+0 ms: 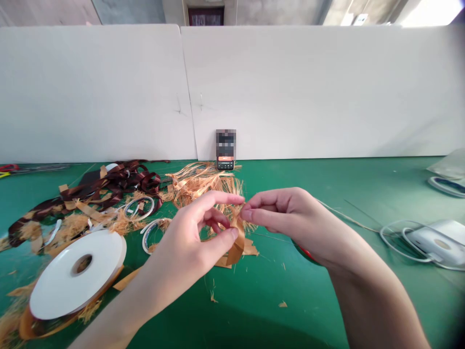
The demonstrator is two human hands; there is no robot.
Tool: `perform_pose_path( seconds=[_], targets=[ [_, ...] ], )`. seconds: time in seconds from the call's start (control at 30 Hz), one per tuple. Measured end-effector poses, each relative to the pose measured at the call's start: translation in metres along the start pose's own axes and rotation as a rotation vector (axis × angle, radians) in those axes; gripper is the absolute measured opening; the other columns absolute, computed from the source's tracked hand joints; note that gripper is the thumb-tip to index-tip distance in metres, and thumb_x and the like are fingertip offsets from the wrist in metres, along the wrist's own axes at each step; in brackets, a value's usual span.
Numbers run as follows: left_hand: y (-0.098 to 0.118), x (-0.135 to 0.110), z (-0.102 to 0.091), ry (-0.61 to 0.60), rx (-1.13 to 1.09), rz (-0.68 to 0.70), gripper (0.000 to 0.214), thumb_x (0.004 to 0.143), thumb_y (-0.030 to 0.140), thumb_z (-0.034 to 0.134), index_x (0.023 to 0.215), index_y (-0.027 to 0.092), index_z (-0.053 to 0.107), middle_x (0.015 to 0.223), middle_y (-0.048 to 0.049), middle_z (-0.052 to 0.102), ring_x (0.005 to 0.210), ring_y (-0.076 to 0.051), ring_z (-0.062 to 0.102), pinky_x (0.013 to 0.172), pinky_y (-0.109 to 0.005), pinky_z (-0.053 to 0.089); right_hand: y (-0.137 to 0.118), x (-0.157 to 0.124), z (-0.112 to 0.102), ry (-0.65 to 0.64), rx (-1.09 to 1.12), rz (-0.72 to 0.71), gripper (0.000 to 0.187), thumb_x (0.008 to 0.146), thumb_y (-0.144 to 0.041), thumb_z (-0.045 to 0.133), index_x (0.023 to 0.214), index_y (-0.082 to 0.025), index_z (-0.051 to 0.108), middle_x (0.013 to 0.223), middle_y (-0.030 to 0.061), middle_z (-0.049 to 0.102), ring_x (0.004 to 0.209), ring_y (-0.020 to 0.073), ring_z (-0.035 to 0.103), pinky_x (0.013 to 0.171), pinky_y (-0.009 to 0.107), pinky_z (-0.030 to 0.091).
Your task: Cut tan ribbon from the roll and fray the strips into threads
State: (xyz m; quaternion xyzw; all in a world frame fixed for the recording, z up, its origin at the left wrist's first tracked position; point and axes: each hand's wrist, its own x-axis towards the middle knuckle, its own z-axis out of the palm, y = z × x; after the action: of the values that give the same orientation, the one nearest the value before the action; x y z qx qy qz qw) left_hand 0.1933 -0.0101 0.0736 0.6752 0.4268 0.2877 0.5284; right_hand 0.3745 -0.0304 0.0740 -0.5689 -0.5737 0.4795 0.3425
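Observation:
My left hand (196, 232) pinches a short strip of tan ribbon (237, 245) between thumb and fingers, just above the green table (327, 194). My right hand (286, 213) meets it from the right, fingertips pressed together on the frayed top end of the same strip. Loose tan fibres stick out where the two hands touch. Under the hands lie more tan ribbon pieces (250, 248). Something red (308, 254) shows beneath my right wrist, mostly hidden.
A large white ribbon spool (76, 274) lies at the left. Behind it are a dark brown ribbon tangle (116, 184), a frayed tan fibre pile (199, 182) and small tape rings (140, 207). A phone (225, 149) leans on the white divider. A white device with cable (432, 240) sits right.

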Motion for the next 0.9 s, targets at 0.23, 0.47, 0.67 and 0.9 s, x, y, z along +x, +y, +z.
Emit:
perform_pose_path(
  seconds=[0.23,0.47,0.67,0.9],
  targets=[
    [0.0007,0.0005,0.003,0.044,-0.055,-0.083,0.035,0.071,0.026,0.072,0.105,0.025,0.065,0.074,-0.0015,0.069,0.073,-0.019,0.067,0.06,-0.026,0.051,-0.0009,-0.0024,0.0014,-0.023,-0.02,0.003,0.022,0.082,-0.038,0.056,0.074,-0.021,0.067,0.062,-0.0014,0.048,0.052,0.0101,0.036,0.045,0.024,0.024],
    [0.0018,-0.0018,0.0019,0.074,0.006,-0.079,0.037,0.07,0.025,0.072,0.106,0.026,0.066,0.061,0.0017,0.065,0.063,-0.017,0.064,0.051,-0.022,0.045,-0.0023,-0.0023,-0.0019,0.11,-0.018,-0.004,0.021,0.082,-0.036,0.057,0.072,-0.019,0.064,0.052,-0.0053,0.04,0.046,0.0077,0.032,0.042,0.023,0.023],
    [0.0023,-0.002,0.0004,0.024,0.008,-0.067,0.036,0.07,0.025,0.071,0.106,0.028,0.066,0.063,0.0015,0.066,0.065,-0.018,0.064,0.051,-0.022,0.047,-0.0064,-0.003,-0.0039,0.1,0.045,0.012,0.019,0.079,-0.038,0.061,0.072,-0.021,0.067,0.046,-0.0072,0.038,0.043,0.0073,0.029,0.042,0.024,0.02],
    [0.0025,-0.0043,0.0055,0.073,0.0,-0.03,0.033,0.069,0.025,0.072,0.102,0.027,0.067,0.065,0.0009,0.068,0.064,-0.017,0.065,0.054,-0.024,0.048,-0.008,-0.0024,-0.0052,-0.16,0.099,0.059,0.015,0.075,-0.037,0.068,0.075,-0.022,0.072,0.051,-0.0051,0.044,0.045,0.0076,0.03,0.042,0.025,0.02]
  ],
)
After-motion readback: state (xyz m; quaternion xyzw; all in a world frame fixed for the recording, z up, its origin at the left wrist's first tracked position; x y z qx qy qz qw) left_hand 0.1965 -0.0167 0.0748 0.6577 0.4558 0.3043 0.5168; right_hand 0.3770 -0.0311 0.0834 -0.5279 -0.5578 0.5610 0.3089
